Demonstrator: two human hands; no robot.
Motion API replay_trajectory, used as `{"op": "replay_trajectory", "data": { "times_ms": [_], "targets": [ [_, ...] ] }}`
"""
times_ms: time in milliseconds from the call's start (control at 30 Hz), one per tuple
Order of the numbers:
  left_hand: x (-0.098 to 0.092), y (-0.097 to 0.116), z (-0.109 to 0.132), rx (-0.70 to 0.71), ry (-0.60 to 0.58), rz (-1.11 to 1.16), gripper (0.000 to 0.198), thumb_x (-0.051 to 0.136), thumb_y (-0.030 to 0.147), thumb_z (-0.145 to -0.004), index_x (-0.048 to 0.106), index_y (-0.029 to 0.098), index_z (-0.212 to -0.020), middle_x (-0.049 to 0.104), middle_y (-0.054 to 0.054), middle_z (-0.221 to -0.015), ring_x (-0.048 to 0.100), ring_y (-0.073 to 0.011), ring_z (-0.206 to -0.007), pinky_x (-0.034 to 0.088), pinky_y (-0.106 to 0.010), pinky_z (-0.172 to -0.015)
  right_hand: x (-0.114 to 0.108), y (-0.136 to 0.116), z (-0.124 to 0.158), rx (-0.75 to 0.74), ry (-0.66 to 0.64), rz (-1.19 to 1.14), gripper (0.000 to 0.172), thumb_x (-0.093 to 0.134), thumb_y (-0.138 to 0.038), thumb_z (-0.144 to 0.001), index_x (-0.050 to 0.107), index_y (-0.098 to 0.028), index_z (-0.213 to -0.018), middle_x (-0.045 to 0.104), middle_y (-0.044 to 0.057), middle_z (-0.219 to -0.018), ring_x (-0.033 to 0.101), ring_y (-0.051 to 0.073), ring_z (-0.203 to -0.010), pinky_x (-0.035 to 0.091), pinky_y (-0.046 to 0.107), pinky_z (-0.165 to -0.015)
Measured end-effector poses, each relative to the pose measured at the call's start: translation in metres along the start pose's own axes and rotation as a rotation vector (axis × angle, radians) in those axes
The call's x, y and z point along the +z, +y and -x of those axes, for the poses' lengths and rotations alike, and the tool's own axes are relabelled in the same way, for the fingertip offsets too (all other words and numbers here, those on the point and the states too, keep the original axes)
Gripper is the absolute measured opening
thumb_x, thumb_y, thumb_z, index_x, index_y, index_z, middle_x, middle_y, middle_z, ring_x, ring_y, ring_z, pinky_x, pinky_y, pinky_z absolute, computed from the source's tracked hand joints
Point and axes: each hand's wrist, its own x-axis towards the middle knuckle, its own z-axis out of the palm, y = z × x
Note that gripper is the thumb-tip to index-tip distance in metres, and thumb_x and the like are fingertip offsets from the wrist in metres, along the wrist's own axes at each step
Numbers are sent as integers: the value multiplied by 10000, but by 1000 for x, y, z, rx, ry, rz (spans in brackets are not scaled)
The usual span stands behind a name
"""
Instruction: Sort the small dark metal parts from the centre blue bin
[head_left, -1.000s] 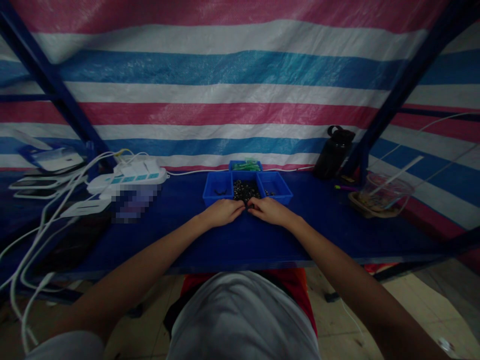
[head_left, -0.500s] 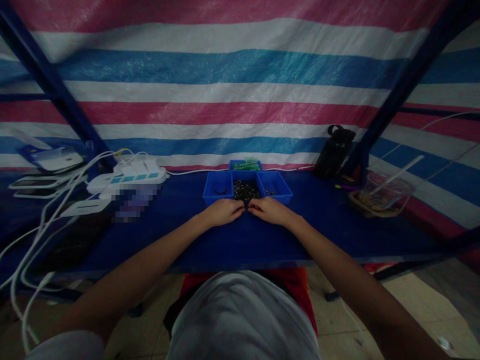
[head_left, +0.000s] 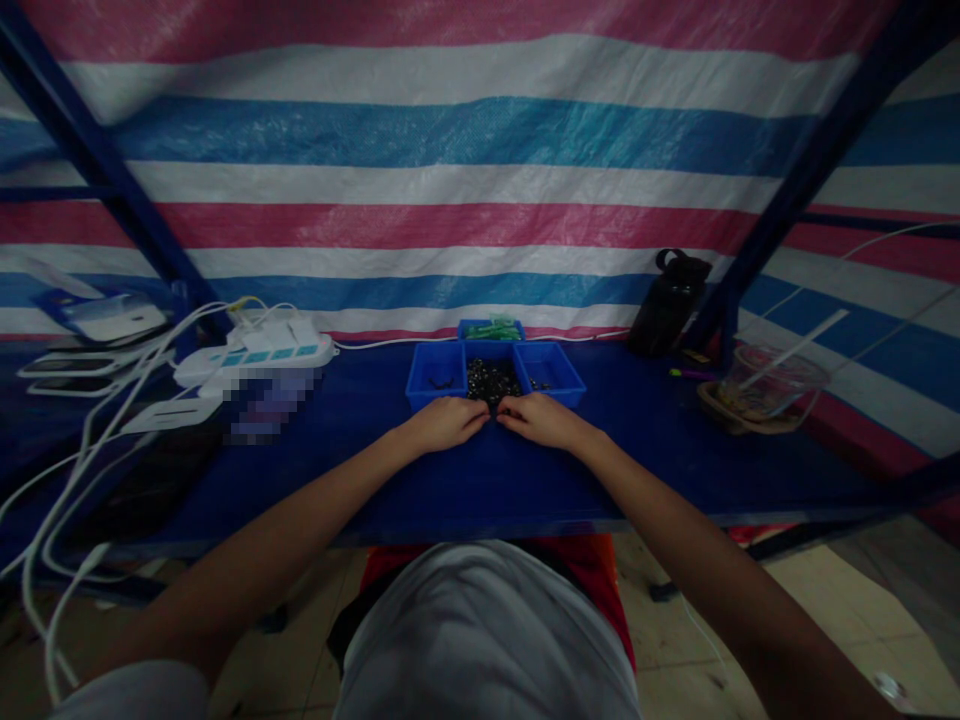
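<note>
Black and brassy small parts point(head_left: 495, 381) are lying jumbled in the middle blue bin point(head_left: 491, 350), too tiny to show where their long axes are pointing. At its near edge, the left hand point(head_left: 450, 422) and right hand point(head_left: 543, 420) are facing each other, curled; whether they are pinching anything, I cannot tell. A blue table point(head_left: 487, 490) is stretching beneath, striped tarpaulin point(head_left: 480, 135) hanging behind.

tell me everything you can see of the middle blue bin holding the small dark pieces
The middle bin is blue, plastic by its look, open-topped and upright on the table, between a left bin and a right bin. It holds a heap of small dark pieces, some glinting. The left hand and right hand are by its near edge; whether either touches it is unclear.
</note>
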Motion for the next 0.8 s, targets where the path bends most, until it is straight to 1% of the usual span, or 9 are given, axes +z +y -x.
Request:
{"op": "replay_trajectory", "data": {
  "times_ms": [167, 800],
  "targets": [
    [0, 0, 0, -18, 4, 27, 251, 370, 310, -951, 585, 181, -943, 657, -49, -853, 628, -164, -771, 440, -236, -679, 0, 0, 0, 9, -6, 0, 181, 505, -263, -901, 620, -172, -1006, 669, 32, -785, 599, 135, -701, 349, 213, -631],
    [-2, 0, 0, -8, -15, 18, 241, 391, 316, -936, 586, 183, -887, 656, -40, -845, 619, -156, -757, 431, -230, -667, -2, -1, 0, 4, -4, -26, 180, 497, -257, -901, 626, -170, -992, 670, 32, -781, 593, 132, -686, 351, 214, -621]
  ]
}}
